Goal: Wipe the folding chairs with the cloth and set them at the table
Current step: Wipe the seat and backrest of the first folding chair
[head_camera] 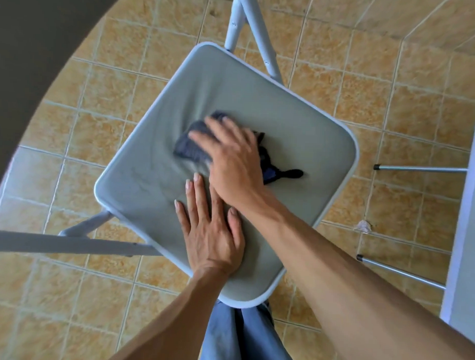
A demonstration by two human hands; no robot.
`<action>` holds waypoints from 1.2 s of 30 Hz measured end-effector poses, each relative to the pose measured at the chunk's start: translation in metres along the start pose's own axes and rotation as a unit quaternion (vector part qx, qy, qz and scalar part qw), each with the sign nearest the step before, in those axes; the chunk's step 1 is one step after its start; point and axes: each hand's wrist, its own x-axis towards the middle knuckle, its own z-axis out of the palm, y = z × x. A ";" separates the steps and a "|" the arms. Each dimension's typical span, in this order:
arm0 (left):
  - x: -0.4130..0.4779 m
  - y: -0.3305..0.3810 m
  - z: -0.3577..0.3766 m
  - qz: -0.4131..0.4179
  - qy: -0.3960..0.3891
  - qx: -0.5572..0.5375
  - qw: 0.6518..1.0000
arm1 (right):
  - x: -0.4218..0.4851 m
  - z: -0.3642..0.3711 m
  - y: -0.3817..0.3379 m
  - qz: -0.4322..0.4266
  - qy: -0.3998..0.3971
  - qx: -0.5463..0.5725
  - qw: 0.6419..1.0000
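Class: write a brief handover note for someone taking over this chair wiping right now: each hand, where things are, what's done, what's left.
Right hand: fingers spread flat, pressing the dark cloth on the middle of the chair seat.
Left hand: flat on the seat, nearer the person.
Chair stands unfolded on tiles; white edge at right is probably the table.
Done: seat wiping under way; coverage cannot be told.
Left: finish the seat, wipe the frame, set the chair at the table. No other chairs in view.
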 end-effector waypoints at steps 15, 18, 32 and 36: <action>0.010 -0.075 -0.016 -0.085 0.031 -0.052 0.995 | 0.044 -0.020 0.056 0.173 0.080 -0.129 0.973; 0.005 -0.067 -0.009 -0.124 0.062 -0.078 0.987 | 0.042 0.006 -0.004 0.087 0.044 -0.106 0.990; 0.001 -0.082 -0.007 -0.079 0.068 -0.119 0.987 | 0.009 -0.068 0.097 -0.091 -0.076 -0.148 0.982; 0.003 -0.079 -0.004 -0.089 0.070 -0.112 0.987 | 0.042 -0.023 0.040 0.162 0.059 -0.136 0.976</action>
